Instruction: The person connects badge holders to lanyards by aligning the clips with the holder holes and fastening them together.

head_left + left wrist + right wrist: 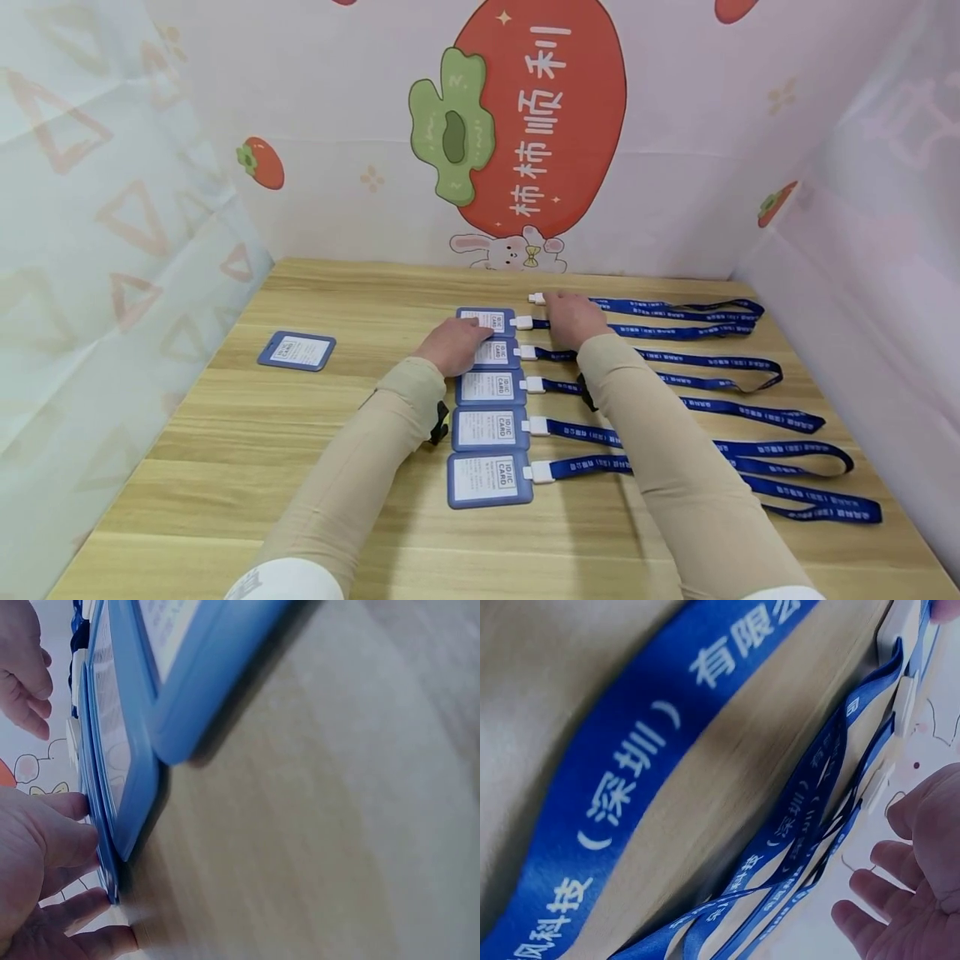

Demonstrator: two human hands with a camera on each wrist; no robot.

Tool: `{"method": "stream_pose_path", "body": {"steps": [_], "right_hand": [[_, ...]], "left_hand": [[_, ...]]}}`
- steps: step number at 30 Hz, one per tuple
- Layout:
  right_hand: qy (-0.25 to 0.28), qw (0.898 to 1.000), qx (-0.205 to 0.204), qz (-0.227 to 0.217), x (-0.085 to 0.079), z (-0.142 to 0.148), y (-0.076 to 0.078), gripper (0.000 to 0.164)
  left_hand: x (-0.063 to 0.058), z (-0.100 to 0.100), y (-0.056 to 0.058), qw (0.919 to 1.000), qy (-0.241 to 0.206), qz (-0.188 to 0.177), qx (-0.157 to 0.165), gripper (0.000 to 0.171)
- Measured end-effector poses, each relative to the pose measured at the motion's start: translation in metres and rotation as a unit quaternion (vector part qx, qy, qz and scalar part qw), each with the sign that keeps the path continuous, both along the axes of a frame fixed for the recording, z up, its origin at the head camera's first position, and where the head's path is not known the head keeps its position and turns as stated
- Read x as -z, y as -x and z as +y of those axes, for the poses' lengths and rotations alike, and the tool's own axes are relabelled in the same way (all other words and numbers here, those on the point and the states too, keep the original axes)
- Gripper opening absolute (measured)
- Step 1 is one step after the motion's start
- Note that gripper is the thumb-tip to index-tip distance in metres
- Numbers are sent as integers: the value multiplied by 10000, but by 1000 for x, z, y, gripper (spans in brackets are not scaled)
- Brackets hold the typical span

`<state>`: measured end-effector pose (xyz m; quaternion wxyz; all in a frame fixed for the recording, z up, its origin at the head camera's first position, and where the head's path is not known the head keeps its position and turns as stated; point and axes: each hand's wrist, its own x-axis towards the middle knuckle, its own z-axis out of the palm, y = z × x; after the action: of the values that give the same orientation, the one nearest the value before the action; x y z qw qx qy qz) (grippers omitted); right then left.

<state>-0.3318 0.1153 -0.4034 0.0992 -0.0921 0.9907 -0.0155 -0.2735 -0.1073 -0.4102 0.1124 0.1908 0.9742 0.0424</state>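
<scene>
Several blue ID card holders stand in a column on the table, each clipped to a blue lanyard. My left hand [453,343] rests on the farthest card holder [486,314] in the column; in the left wrist view its fingers touch the holder's edge, and one fingertip reaches the tabletop. My right hand [573,318] is over the far lanyards, near the white clip [536,298] of the farthest lanyard [675,311], which has no card holder on it. In the right wrist view, this hand [922,877] has loosely extended fingers with nothing between them.
A single card holder [297,351] without a lanyard lies apart on the left of the wooden table [375,283]. The lanyards, including the nearest one [832,507], stretch to the right in loops. Patterned cloth walls [337,100] stand around the back and sides.
</scene>
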Motion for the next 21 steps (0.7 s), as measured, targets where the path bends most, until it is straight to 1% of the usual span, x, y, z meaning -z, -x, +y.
{"method": "stream_pose_path", "body": {"steps": [5,13,18,21], "right_hand": [[35,9999,74,-91,4,3,3,51],[-102,9999,17,-49,11,0,6,50],[-285,9993,-55,-221,14,-2,7,50],[-283,9992,-51,-262,14,-5,8,51]], "left_hand": [[1,1,-1,10000,-28,-61,-42,50],[3,1,0,10000,3,7,-39,48],[2,1,-1,9999,-99,-14,-62,48],[2,1,-1,9999,-97,-6,-60,47]]}}
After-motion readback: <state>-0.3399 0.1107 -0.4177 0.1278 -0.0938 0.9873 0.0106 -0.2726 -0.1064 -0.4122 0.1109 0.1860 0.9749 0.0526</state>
